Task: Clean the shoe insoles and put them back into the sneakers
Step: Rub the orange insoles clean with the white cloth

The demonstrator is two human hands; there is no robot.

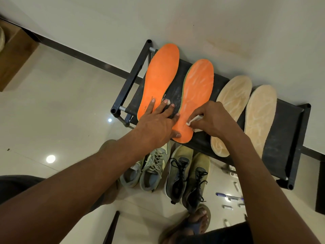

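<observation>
Four insoles lay side by side on the black rack (288, 131) against the wall (193, 20), their toes reaching almost to its back edge and their heels close to the front one. The left hand (158, 124) was spread flat, fingers straight, across the heel of the first orange insole (161, 74) and the strip of dusty black fabric beside it, its thumb resting on the heel of the second orange insole (197, 95). The right hand (212, 118) pinched a small white wipe (194, 121) with curled fingers and held it against that second insole's heel, near its right edge. Beyond the right wrist, the two beige insoles (246, 117) sat just apart from each other, the nearer one's heel overhanging the front of the rack. Down on the pale tiled floor (52, 111), two pairs of sneakers (168, 169) stood close under the rack's front edge, with open floor to the left and a few pens (228, 196) scattered to the right.
</observation>
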